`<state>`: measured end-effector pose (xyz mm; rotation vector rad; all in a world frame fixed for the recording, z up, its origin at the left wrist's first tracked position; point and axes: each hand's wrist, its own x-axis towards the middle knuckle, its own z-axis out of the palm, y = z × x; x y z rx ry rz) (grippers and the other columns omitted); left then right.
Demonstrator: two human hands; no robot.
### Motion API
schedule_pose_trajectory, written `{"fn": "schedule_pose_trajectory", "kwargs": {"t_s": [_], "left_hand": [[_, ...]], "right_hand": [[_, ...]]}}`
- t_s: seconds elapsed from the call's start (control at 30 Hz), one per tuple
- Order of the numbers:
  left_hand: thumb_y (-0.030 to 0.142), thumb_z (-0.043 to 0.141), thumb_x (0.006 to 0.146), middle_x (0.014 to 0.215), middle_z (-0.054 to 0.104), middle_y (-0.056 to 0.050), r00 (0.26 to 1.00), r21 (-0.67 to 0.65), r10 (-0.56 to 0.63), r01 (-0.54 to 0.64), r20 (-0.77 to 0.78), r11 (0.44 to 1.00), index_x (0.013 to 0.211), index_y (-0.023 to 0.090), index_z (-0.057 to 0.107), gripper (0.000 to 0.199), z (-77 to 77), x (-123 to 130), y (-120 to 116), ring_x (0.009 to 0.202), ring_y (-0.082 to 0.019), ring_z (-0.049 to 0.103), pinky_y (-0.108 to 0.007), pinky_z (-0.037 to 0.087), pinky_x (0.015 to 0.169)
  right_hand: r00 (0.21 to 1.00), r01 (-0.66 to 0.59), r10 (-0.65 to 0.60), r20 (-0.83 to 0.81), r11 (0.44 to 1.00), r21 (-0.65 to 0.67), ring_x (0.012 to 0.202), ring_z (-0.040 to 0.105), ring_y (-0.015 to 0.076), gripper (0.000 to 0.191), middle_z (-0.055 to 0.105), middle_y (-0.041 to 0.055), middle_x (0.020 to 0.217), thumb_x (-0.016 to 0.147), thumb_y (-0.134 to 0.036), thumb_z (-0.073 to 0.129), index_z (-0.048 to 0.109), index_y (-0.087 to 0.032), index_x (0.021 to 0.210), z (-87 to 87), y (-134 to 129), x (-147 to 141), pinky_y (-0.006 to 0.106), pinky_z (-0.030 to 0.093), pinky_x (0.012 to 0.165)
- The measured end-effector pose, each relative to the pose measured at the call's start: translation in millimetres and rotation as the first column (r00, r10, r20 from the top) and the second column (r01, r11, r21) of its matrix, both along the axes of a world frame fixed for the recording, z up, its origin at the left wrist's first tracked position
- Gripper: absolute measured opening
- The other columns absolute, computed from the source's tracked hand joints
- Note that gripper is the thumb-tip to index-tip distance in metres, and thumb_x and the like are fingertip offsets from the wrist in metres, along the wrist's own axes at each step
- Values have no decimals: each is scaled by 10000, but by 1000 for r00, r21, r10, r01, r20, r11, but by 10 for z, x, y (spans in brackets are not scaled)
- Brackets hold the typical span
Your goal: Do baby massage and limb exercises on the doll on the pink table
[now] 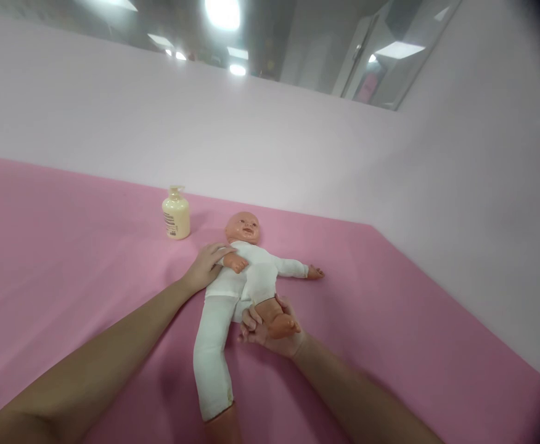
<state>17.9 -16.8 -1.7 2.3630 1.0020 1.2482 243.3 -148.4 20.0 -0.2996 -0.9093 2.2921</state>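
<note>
A baby doll (224,290) in white cloth lies on its back, its bare head pointing away from me. My left hand (208,265) is curled round the doll's arm on the left, at the side of the chest. That arm is bent, so its small fist (236,263) rests over the chest. My right hand (274,336) grips the doll's lower leg (269,308) near the ankle from below, with that leg bent up toward the belly. The other leg (212,357) stretches toward me, its foot cut off by the bottom edge. The doll's other arm lies stretched out to the right.
A pale yellow pump bottle (176,216) stands upright left of the doll's head. The pink padded surface (89,246) meets a white wall (274,154) behind and another at the right. A reflective glass pane (288,49) is set above the back wall.
</note>
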Motion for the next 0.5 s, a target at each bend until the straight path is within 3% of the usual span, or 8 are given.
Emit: {"fn": "schedule_pose_trajectory", "kwargs": {"t_s": [0.17, 0.3, 0.4, 0.5], "left_hand": [[132, 459, 816, 1244, 643, -87, 998, -14, -25, 26, 55, 1000, 1231, 243, 633, 464, 29, -3, -10, 1197, -276, 547, -500, 375, 1092], [240, 534, 868, 1254, 651, -78, 973, -106, -16, 41, 231, 993, 1217, 240, 621, 360, 70, 7, -39, 1205, -268, 561, -478, 390, 1096], [354, 590, 874, 1299, 629, -77, 916, -276, 97, 16, 390, 961, 1273, 230, 571, 418, 63, 17, -36, 1221, -264, 567, -446, 426, 1072], [402, 608, 864, 1330, 607, -94, 832, -365, 194, 10, 519, 931, 1333, 217, 498, 516, 10, 4, 16, 1224, -261, 576, -419, 443, 1055]], "right_hand": [[1000, -1, 0, -16, 1000, -4, 796, 563, 190, 716, 491, 22, 766, 781, -845, 433, 569, -146, 705, -5, 0, 8, 380, 456, 862], [998, -33, 36, -45, 998, 59, 826, 575, 206, 706, 491, 24, 776, 791, -843, 410, 562, -157, 724, -49, -6, 9, 413, 447, 897], [985, -120, 138, -104, 980, 157, 812, 589, 219, 659, 510, 20, 730, 740, -827, 493, 573, -173, 722, -147, 1, -6, 445, 465, 887], [940, -283, 319, -118, 926, 249, 797, 624, 233, 611, 561, 39, 705, 636, -775, 630, 645, -170, 725, -250, 12, -15, 414, 504, 836]]}}
